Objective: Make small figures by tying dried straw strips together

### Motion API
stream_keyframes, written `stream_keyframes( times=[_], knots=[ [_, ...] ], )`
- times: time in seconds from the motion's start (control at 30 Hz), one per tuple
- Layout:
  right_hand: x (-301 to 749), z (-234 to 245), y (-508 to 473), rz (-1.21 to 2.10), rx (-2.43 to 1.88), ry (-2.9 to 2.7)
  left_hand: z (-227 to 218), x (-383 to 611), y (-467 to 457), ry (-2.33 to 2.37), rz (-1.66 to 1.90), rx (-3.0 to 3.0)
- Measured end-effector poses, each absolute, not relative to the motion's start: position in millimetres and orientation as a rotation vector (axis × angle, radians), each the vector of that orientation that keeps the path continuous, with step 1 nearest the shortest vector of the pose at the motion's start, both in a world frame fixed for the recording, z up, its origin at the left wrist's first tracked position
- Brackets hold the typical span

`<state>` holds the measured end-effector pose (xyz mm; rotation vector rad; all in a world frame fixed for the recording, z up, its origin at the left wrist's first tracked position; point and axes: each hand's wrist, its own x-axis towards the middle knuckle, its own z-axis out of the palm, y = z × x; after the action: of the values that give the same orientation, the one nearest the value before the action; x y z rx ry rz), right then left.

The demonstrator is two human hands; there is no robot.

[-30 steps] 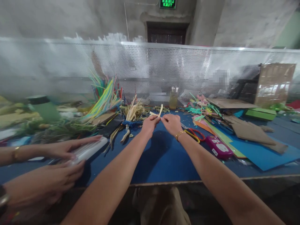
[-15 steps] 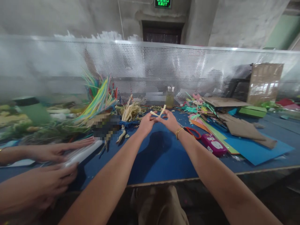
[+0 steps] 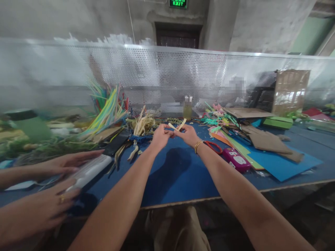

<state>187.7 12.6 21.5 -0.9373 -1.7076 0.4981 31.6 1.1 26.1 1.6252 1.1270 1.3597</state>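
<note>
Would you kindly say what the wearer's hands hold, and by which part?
The left hand and right hand pinch a pale V-shaped strip near its base.

Blue-topped rectangular worktable point(image 3: 188, 188), backed by a silvery perforated metal screen point(image 3: 180, 68); beyond, a rough grey wall point(image 3: 78, 21) with a dark recessed doorway point(image 3: 178, 37) beneath a glowing green exit sign point(image 3: 178, 3).

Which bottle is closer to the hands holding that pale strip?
The see-through bottle with the silvery cap, just beyond the right hand; the green bottle has a dark lid and stands far off to the left.
</note>
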Motion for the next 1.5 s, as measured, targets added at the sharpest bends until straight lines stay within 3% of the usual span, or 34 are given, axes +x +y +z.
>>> stream_keyframes(
  times=[0.77, 1.13, 1.5],
  knots=[
    [199, 19, 19, 0.727, -0.844, -1.674, 26, 17, 5, 1.103, 1.401, 1.561],
    [200, 20, 19, 0.482, -0.937, -1.763, 36, 21, -7, 1.034, 1.326, 1.401],
    [196, 23, 14, 0.478, -0.920, -1.813, 29, 20, -4, 0.967, 1.172, 1.324]
  ],
)
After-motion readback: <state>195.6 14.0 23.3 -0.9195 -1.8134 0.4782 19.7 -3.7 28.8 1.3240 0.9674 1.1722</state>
